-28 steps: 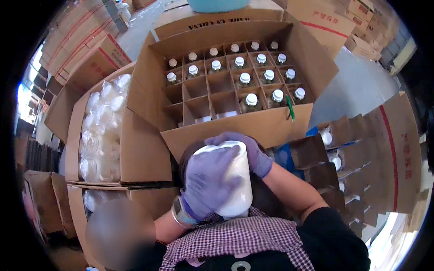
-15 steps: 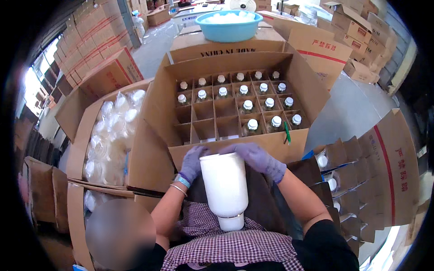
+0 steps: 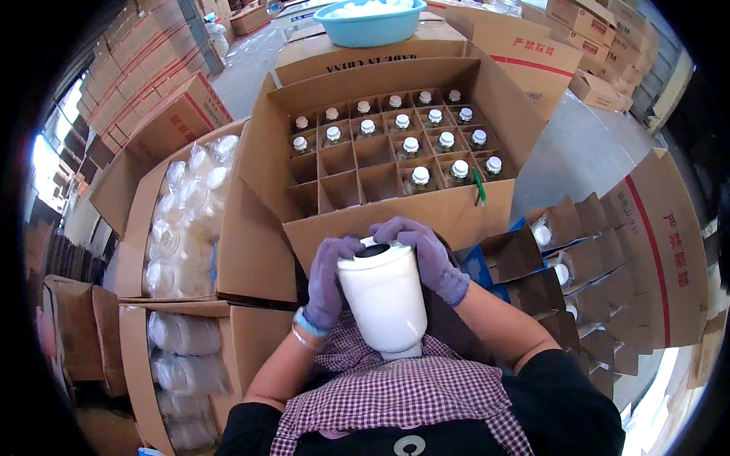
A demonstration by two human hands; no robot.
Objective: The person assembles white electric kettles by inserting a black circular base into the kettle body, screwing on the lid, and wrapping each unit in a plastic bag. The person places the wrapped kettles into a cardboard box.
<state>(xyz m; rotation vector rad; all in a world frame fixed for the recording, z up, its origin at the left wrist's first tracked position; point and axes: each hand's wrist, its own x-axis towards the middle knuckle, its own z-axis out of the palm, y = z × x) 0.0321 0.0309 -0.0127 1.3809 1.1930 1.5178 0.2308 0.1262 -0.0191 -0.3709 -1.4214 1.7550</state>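
Note:
Both my hands, in purple gloves, hold a large white plastic bottle (image 3: 384, 304) on end just above my checked apron. Its narrow end points toward my body, and a dark round spot shows at the far end. My left hand (image 3: 327, 283) grips the bottle's left side near the far end. My right hand (image 3: 427, 254) curls over the far end from the right. Straight ahead stands an open cardboard carton (image 3: 365, 220) with a divider grid. Its back and right cells hold white-capped bottles (image 3: 420, 175), and several front-left cells are empty.
A green pen (image 3: 479, 187) lies at the carton's right front corner. At my left an open box (image 3: 251, 251) holds plastic-wrapped bottles (image 3: 182, 216). At my right is another divided box (image 3: 646, 258). A blue basin (image 3: 372, 24) sits on cartons behind, with more stacked cartons around.
My hands slid from covering the bottle's body to its far end. The bottle now stands lower, against my apron, with most of its white side showing.

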